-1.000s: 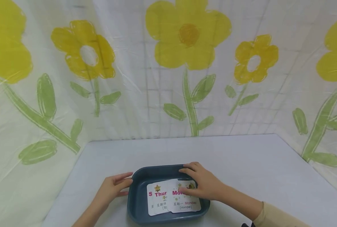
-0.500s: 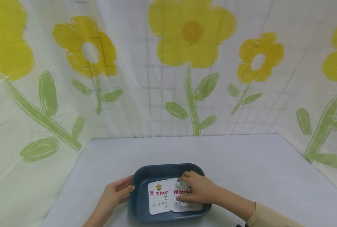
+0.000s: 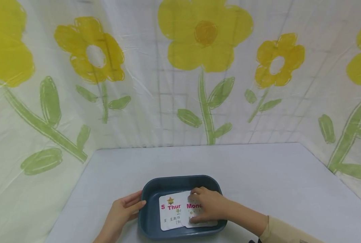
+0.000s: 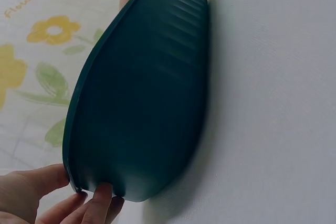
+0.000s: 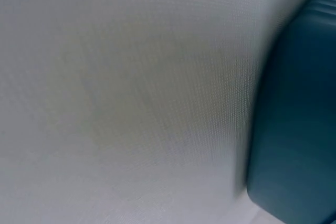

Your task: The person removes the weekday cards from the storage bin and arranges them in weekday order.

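Resting between both hands [image 3: 121, 212] [image 3: 211, 206]: tray [image 3: 151, 222]

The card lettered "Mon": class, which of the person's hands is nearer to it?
Right. The right hand partly covers the card; the left hand, left of it, grips the tray.

The right hand [image 3: 211, 204] hides part of the "Mon" card [image 3: 187, 213], which covers the right side of the "Thur" card [image 3: 173, 216].
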`<state>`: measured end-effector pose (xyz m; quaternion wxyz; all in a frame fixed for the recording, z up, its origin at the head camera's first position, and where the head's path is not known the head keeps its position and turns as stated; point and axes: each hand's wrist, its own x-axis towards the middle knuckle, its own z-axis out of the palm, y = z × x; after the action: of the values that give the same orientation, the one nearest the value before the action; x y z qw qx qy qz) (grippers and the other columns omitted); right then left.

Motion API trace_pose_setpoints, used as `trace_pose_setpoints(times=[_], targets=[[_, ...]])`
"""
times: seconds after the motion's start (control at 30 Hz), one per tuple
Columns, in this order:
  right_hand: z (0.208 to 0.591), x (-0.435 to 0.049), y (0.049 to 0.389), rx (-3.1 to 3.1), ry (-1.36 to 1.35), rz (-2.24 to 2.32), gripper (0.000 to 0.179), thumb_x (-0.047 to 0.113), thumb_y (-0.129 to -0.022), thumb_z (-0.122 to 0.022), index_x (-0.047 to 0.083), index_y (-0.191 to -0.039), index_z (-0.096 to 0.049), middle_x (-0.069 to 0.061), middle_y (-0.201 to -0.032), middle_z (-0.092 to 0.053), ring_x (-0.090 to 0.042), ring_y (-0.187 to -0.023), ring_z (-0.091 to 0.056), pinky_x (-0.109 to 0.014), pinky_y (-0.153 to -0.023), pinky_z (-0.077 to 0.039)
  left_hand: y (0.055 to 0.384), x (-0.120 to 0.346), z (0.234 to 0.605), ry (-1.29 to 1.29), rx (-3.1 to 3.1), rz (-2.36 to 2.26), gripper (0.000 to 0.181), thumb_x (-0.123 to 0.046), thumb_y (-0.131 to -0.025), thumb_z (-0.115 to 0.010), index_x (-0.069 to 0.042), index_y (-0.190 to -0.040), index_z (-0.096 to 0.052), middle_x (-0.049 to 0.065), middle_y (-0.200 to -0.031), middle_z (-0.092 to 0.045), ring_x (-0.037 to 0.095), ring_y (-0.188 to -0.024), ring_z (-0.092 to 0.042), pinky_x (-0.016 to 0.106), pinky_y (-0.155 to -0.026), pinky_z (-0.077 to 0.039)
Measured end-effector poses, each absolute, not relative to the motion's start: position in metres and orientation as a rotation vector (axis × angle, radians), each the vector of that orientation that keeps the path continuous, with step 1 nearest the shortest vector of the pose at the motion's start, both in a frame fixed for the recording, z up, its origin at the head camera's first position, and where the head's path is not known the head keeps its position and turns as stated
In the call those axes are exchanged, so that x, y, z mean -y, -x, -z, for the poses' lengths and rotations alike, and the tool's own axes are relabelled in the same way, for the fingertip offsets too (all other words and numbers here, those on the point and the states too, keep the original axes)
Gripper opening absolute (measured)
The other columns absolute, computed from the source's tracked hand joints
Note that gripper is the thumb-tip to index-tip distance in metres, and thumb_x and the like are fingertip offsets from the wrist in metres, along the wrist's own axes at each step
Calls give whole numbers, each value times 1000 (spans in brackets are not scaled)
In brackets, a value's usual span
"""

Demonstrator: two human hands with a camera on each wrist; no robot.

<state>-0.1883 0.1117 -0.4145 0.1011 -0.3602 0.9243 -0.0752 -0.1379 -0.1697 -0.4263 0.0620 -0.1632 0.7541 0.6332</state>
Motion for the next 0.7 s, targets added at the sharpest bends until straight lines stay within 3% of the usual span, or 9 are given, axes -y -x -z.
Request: trace_pose_setpoints(times=[0.4,0.7], targets=[[414,-109,186,-2712,1060,136,79,63,-62,-74,21,-126,-54,-5,-131,-51,-23,-116,-50,-44,-92,-49,137,170,427,508,-2251,-1959,56,-22,-79,-73,3,-125,-54,22,-118,-60,28,-100,-64,43,-77,-55],[413,-108,186,-2700,1059,124,79,60,-61,-76,21,-126,-54,-6,-128,-53,-23,-115,-50,-44,-89,-51,136,169,428,533,-2229,-1997,56,-23,-78,-74,3,-124,-55,22,-116,-61,27,-97,-65,43,-78,-55]])
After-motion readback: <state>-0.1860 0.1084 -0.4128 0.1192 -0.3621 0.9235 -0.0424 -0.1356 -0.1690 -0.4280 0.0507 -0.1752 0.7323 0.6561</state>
